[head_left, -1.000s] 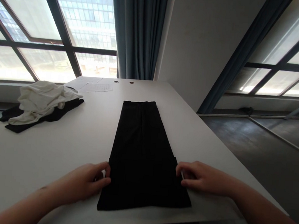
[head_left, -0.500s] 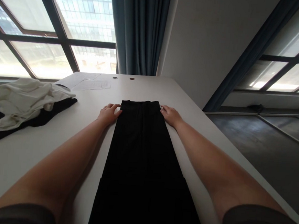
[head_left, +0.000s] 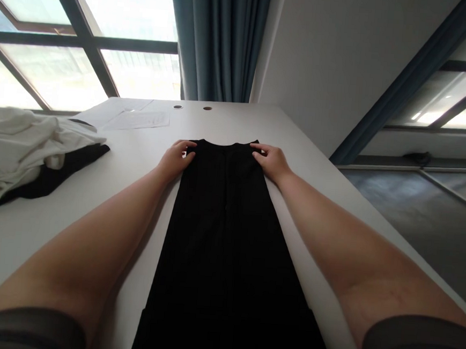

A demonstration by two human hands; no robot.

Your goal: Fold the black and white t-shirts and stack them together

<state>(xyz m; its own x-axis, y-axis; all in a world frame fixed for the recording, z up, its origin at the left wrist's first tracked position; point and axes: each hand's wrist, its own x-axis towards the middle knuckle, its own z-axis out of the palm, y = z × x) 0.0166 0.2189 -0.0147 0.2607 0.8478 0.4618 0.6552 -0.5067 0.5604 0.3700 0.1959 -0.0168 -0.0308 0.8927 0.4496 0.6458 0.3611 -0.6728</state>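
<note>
A long black garment [head_left: 228, 238] lies flat on the white table [head_left: 133, 156], stretching from the bottom of the view up to its narrow far edge. That far edge dips a little in the middle. My left hand [head_left: 177, 157] holds the far left corner, thumb and fingers closed on the cloth. At the far right corner, my right hand [head_left: 271, 160] grips the fabric between the thumb and the fingers. Both my arms are stretched forward, one along each side of the garment.
A white cloth [head_left: 13, 146] lies heaped over a black cloth [head_left: 65, 175] at the left. Papers [head_left: 140, 120] rest near the table's far left edge, beside two round holes. A blue curtain [head_left: 219, 39] hangs behind the table.
My fingers have moved from the sides of the black garment onto its far corners. The far edge now sags in the middle. The view has shifted slightly, and the white heap sits farther left.
</note>
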